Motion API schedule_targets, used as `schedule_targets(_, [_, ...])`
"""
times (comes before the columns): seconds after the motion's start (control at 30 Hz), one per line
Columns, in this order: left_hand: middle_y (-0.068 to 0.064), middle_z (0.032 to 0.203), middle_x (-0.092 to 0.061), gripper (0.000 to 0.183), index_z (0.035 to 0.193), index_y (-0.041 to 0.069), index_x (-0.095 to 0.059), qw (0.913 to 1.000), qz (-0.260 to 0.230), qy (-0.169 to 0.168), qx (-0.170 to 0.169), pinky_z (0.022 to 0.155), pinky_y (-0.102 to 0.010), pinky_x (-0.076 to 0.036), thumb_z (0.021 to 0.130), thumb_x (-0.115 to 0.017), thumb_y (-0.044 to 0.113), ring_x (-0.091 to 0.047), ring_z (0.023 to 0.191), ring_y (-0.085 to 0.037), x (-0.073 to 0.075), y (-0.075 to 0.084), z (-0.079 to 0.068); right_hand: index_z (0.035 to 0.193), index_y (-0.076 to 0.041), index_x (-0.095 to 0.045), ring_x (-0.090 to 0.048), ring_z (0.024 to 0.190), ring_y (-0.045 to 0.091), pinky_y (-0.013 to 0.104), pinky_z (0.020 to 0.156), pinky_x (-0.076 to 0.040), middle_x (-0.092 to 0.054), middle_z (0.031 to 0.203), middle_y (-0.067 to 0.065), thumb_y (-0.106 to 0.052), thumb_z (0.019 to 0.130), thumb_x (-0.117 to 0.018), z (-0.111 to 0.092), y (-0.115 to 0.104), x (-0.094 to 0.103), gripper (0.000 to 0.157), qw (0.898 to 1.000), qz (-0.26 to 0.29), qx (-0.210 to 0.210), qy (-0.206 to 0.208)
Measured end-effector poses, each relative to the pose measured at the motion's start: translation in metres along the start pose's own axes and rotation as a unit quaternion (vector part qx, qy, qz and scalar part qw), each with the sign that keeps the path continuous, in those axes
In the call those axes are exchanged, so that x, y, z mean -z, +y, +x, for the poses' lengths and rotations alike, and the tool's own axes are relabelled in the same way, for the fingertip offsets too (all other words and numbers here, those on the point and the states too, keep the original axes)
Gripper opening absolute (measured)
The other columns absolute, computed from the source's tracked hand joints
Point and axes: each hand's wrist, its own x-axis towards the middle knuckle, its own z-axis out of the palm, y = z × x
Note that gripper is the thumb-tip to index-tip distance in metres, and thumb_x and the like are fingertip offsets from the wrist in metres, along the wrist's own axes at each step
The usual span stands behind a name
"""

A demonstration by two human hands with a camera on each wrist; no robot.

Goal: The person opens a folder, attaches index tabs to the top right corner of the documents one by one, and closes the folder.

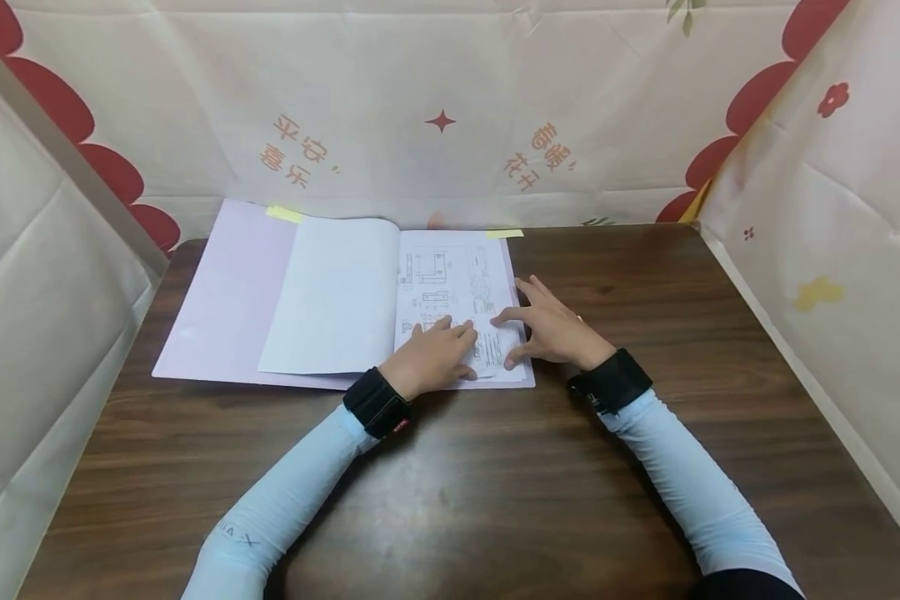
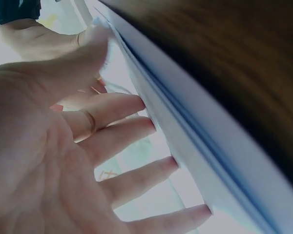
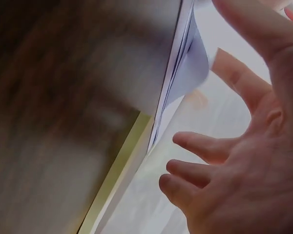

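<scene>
Head view: see the printed page [image 1: 461, 262] on the worktop [image 1: 450, 500], with long axis pointing away and free edge nearer right grip [image 1: 557, 331] than left grip [image 1: 429, 357]. Left wrist: straight, spread fingers touching paper, pinching nothing. Right wrist: splayed, holding nothing, beside curled paper [image 3: 196, 63].

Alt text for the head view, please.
A person's left hand rests on a page of line drawings, the right hand at its right edge; the page lies in an open lilac folder on a wooden table.
</scene>
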Motion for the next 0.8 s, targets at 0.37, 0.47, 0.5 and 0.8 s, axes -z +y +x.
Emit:
schedule_targets(0.37, [-0.007, 0.158, -0.051, 0.055, 0.153, 0.013, -0.045, 0.9998, 0.000, 0.013, -0.012, 0.111, -0.071, -0.039, 0.106, -0.057, 0.037, -0.045, 0.148, -0.034, 0.001, -0.003, -0.002, 0.139, -0.008, -0.059, -0.048, 0.136, 0.039, 0.057, 0.108, -0.047, -0.047, 0.150, 0.024, -0.056, 0.090, -0.074, -0.002, -0.011, 0.007, 0.070, 0.998, 0.040, -0.004, 0.038])
schedule_targets(0.47, [-0.008, 0.143, -0.062, 0.039, 0.144, 0.013, -0.052, 0.9991, -0.016, 0.034, -0.018, 0.106, -0.061, -0.050, 0.107, -0.052, 0.027, -0.059, 0.128, -0.027, 0.002, -0.004, -0.001, 0.135, -0.005, -0.054, -0.057, 0.108, 0.030, 0.044, 0.085, -0.053, -0.055, 0.131, 0.017, -0.054, 0.102, -0.059, -0.010, -0.014, 0.022, 0.059, 0.995, 0.063, -0.012, 0.070])
schedule_targets(0.5, [-0.008, 0.137, -0.065, 0.036, 0.141, 0.012, -0.053, 0.9988, -0.021, 0.040, -0.020, 0.103, -0.055, -0.053, 0.107, -0.051, 0.025, -0.062, 0.120, -0.024, 0.002, -0.004, -0.001, 0.132, -0.004, -0.057, -0.057, 0.100, 0.027, 0.041, 0.080, -0.052, -0.057, 0.125, 0.015, -0.051, 0.105, -0.053, -0.013, -0.015, 0.026, 0.053, 0.994, 0.067, -0.012, 0.084])
schedule_targets(0.8, [-0.006, 0.108, -0.068, 0.032, 0.131, 0.009, -0.057, 0.9949, -0.016, 0.092, -0.039, 0.081, -0.031, -0.054, 0.103, -0.061, 0.022, -0.063, 0.093, -0.019, 0.006, -0.008, 0.001, 0.106, -0.008, -0.078, -0.059, 0.075, 0.013, 0.031, 0.068, -0.049, -0.073, 0.090, 0.001, -0.023, 0.103, -0.064, -0.009, -0.023, 0.023, 0.021, 0.996, 0.046, 0.075, 0.023])
